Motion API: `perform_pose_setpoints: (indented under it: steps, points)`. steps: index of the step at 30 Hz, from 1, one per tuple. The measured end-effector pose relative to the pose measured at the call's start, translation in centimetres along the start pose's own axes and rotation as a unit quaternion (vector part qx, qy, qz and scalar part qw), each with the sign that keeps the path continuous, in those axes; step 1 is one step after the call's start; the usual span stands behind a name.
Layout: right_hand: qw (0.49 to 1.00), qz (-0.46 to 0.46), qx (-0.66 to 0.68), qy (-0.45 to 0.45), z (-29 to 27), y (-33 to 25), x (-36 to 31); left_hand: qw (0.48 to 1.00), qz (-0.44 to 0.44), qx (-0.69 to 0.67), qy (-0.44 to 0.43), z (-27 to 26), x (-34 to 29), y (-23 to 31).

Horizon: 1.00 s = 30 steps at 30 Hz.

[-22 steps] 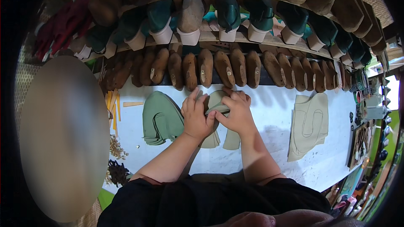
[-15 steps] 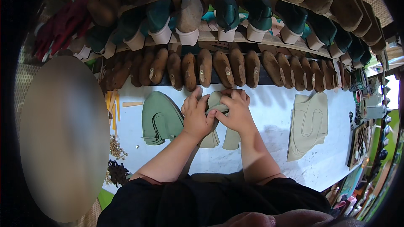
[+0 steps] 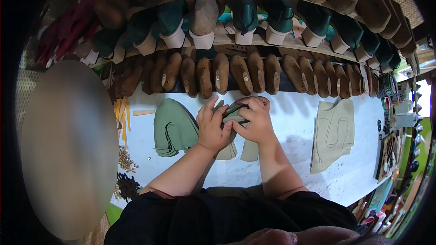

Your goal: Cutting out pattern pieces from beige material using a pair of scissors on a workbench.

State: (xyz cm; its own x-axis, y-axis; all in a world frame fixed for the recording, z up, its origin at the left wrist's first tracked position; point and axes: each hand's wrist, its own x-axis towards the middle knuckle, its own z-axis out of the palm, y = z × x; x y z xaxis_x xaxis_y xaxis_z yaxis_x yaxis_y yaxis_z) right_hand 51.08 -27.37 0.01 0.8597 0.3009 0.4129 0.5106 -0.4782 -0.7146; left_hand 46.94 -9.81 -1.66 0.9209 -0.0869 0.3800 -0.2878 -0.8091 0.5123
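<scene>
Green-grey cut leather shoe piece sits pinched between both hands at the middle of the white bench, just before a row of brown wooden shoe lasts. Left hand and right hand curl closed on it, fingertips touching. A green leather stack lies just left.

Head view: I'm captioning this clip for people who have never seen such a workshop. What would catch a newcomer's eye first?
Probably the row of brown wooden shoe lasts along the back of the white bench, with green shoes racked above. At the centre, the left hand and right hand press together on a small grey-green piece. A stack of green cut pieces lies to their left, pale ones to the right.
</scene>
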Motion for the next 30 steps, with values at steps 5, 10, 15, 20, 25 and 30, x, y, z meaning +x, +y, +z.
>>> perform_pose_setpoints:
  steps: [5, 10, 15, 20, 25, 30]
  points:
    - [1.000, -0.003, -0.018, -0.022, 0.0, 0.4, -0.3, 1.000, -0.004, -0.002, 0.002, 0.0, 0.1, 0.0]
    - [1.000, 0.025, -0.001, 0.010, 0.6, 0.2, 0.1, 1.000, -0.007, 0.013, 0.001, 0.1, 0.1, -0.3]
    - [0.998, -0.007, -0.007, 0.069, 1.0, 0.2, -0.2, 1.000, -0.007, 0.001, 0.007, 0.2, 0.1, -0.2]
    - [0.996, 0.077, -0.050, -0.016, 2.1, 1.9, -0.8, 1.000, -0.016, 0.003, -0.007, 0.8, 0.6, 0.5]
    - [0.992, 0.096, -0.074, -0.020, 2.5, 2.2, -0.6, 1.000, -0.018, 0.016, -0.001, 1.1, 0.7, 0.8]
    - [0.996, 0.016, -0.092, -0.016, 2.7, 1.3, -0.9, 0.988, -0.033, 0.125, -0.087, 0.5, 0.5, 1.6]
